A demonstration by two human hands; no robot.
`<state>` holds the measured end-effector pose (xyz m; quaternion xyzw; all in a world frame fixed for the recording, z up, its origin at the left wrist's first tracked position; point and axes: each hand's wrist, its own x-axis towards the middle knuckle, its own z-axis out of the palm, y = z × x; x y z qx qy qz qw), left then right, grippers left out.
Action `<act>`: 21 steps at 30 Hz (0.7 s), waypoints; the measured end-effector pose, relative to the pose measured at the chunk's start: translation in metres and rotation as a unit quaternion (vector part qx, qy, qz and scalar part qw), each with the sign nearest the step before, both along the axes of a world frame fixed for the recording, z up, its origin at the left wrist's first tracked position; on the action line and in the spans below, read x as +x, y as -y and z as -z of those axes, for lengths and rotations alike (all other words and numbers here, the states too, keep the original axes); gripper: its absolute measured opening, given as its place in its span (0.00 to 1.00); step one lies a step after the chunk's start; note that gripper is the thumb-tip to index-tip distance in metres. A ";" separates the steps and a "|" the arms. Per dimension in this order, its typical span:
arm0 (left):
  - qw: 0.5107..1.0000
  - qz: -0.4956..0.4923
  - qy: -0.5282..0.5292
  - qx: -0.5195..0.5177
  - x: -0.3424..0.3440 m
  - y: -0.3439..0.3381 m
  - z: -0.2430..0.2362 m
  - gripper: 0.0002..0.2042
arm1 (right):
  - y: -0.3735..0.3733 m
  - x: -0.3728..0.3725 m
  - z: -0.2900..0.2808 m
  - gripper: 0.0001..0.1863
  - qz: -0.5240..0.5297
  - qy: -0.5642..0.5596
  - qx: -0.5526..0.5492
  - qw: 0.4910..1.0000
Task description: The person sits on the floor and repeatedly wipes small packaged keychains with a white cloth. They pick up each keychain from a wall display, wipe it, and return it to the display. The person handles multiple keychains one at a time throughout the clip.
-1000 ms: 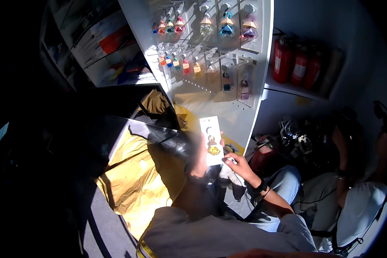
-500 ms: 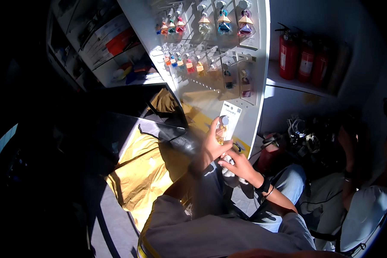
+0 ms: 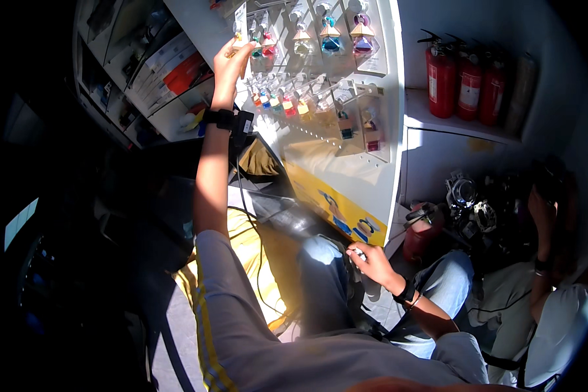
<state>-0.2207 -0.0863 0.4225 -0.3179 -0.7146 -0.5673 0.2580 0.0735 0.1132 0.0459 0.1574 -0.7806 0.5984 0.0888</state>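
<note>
My left hand [image 3: 232, 65] is raised at the far left of the display panel. Its fingers pinch a small perfume bottle on a white card [image 3: 240, 23], seen nearly edge-on and partly hidden by the fingers. Beside it hang other small bottles, among them a red one [image 3: 268, 46] and a clear one [image 3: 302, 43]. Low over my lap, my right hand [image 3: 372, 262] is closed around a small white thing [image 3: 358, 253] that mostly hides in the fingers. I cannot make out its kind.
The white display panel [image 3: 346, 151] carries two rows of bottles on hooks. Red fire extinguishers [image 3: 441, 81] stand on a shelf at right. Yellow fabric [image 3: 249, 255] lies below my left arm, where a black cable [image 3: 260, 261] hangs. Another person's arm [image 3: 541, 225] is at far right.
My left hand has carried the carded bottle up and left, from in front of my lap to the upper row. My right hand has stayed low, now apart from the left.
</note>
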 end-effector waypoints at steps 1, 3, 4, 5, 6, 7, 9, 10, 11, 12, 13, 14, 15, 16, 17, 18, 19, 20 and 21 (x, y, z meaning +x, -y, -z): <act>1.000 -0.006 -0.008 0.008 -0.001 -0.003 0.002 0.25 | -0.001 0.000 0.001 0.09 0.003 -0.001 0.000 1.000; 1.000 -0.004 -0.004 0.006 -0.001 -0.005 0.006 0.25 | -0.002 0.000 0.004 0.09 0.008 -0.003 0.001 1.000; 1.000 0.004 0.007 -0.005 -0.002 -0.005 0.008 0.25 | -0.002 0.000 0.004 0.08 0.007 -0.006 0.001 1.000; 1.000 0.012 0.019 -0.015 -0.003 -0.006 0.009 0.25 | -0.003 -0.001 0.004 0.08 0.006 -0.009 0.001 1.000; 0.999 0.021 0.031 -0.025 -0.004 -0.007 0.011 0.25 | -0.003 -0.001 0.004 0.08 0.006 -0.011 0.001 1.000; 0.999 0.028 0.037 -0.013 -0.007 -0.008 0.011 0.25 | -0.002 -0.001 0.004 0.08 0.006 -0.017 0.001 1.000; 0.999 0.005 0.022 -0.025 -0.016 -0.018 0.014 0.23 | -0.002 -0.002 0.004 0.08 0.008 -0.027 0.001 1.000; 0.999 -0.006 0.014 -0.030 -0.019 -0.025 0.015 0.22 | -0.003 -0.003 0.005 0.08 0.008 -0.028 0.004 1.000; 0.998 -0.056 -0.003 -0.022 -0.031 -0.030 0.015 0.25 | -0.002 -0.004 0.007 0.08 0.006 -0.029 0.007 1.000; 0.999 0.013 0.003 -0.052 -0.040 -0.030 0.015 0.25 | -0.001 -0.004 0.008 0.08 0.003 -0.029 0.011 1.000; 0.998 -0.006 -0.018 -0.056 -0.047 -0.041 0.019 0.24 | -0.003 -0.006 0.008 0.08 0.006 -0.027 0.013 1.000; 0.997 -0.031 -0.039 -0.062 -0.056 -0.043 0.021 0.22 | -0.001 -0.005 0.009 0.08 0.003 -0.026 0.012 1.000; 0.993 -0.056 -0.064 -0.080 -0.075 -0.041 0.022 0.22 | 0.002 -0.005 0.008 0.08 0.000 -0.024 0.011 1.000; 0.984 -0.100 -0.098 -0.112 -0.082 -0.045 0.020 0.22 | 0.002 -0.005 0.009 0.08 -0.003 -0.024 0.014 1.000; 0.970 -0.145 -0.133 -0.145 -0.088 -0.047 0.019 0.22 | 0.003 -0.005 0.009 0.08 -0.008 -0.023 0.017 1.000; 0.951 -0.190 -0.166 -0.178 -0.092 -0.047 0.020 0.22 | 0.004 -0.005 0.010 0.08 -0.014 -0.022 0.019 0.999; 0.948 -0.205 -0.191 -0.153 -0.077 -0.059 0.021 0.21 | 0.001 -0.006 0.011 0.08 -0.008 -0.020 0.025 0.999; 0.945 -0.193 -0.209 -0.164 -0.081 -0.063 0.022 0.20 | -0.001 -0.007 0.013 0.08 -0.003 -0.023 0.031 0.999; 0.941 -0.180 -0.227 -0.174 -0.083 -0.066 0.020 0.20 | -0.003 -0.008 0.014 0.08 0.001 -0.027 0.037 0.999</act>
